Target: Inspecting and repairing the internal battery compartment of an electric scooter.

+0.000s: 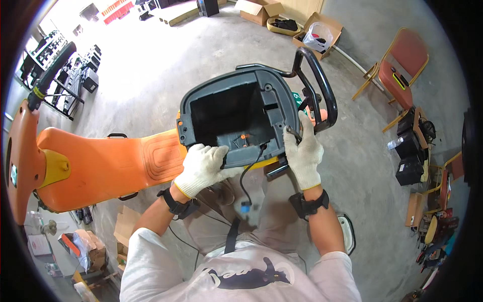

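An orange electric scooter stands before me, its footboard [95,166] stretching left. At its rear sits an open black storage bin [188,108], with a small orange-ended part [245,138] on its floor. My left hand [204,165], in a white knit glove, curls its fingers over the bin's near rim. At the bin's right edge is my gloved right hand [304,153], thumb and fingers around a short dark piece [293,134] that I cannot identify. A black cable hangs over the near rim and ends in a blue connector [245,207].
A black tubular rear rail [329,93] rises beside my right hand. The scooter's handlebar grip [55,70] stands at left. A red-seated chair [397,83] is at right, cardboard boxes [259,11] lie at the back, and a cluttered table [63,221] stands at lower left.
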`<state>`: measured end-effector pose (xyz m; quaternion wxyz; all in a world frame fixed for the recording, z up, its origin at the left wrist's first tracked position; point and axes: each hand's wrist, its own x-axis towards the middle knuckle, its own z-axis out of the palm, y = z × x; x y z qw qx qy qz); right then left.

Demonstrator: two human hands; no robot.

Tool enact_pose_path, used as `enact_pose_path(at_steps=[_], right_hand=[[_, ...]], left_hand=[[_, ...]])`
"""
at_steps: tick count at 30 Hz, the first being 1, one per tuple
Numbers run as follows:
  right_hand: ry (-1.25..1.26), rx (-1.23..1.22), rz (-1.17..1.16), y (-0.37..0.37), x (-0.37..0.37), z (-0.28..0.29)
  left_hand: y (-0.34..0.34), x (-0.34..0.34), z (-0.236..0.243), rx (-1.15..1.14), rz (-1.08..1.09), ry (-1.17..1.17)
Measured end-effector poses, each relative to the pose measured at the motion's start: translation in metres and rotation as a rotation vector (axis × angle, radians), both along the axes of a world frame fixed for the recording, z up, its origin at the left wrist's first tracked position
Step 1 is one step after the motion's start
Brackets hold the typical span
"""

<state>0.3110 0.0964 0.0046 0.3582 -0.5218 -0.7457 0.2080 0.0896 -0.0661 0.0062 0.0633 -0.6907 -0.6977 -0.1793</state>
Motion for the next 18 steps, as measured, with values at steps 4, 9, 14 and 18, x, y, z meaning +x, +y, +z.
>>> enact_pose_path(at_steps=[4,9,14,18], right_hand=[[0.114,-0.182,0.141,0.002,0.006,0.015],[0.366,-0.307,0.304,0.011,0.008,0.014],[0.990,-0.793,0.339,-0.001,0.010,0.039],[1.090,-0.663,0.509,-0.021,0.004,0.078]], left_hand=[[-0.008,0.006,0.011,-0.033,-0.011,0.024],[-0.014,0.005,0.026,-0.077,-0.022,0.072],[-0.021,0.001,0.052,0.106,-0.053,0.093],[-0.034,0.003,0.080,0.120,-0.062,0.089]])
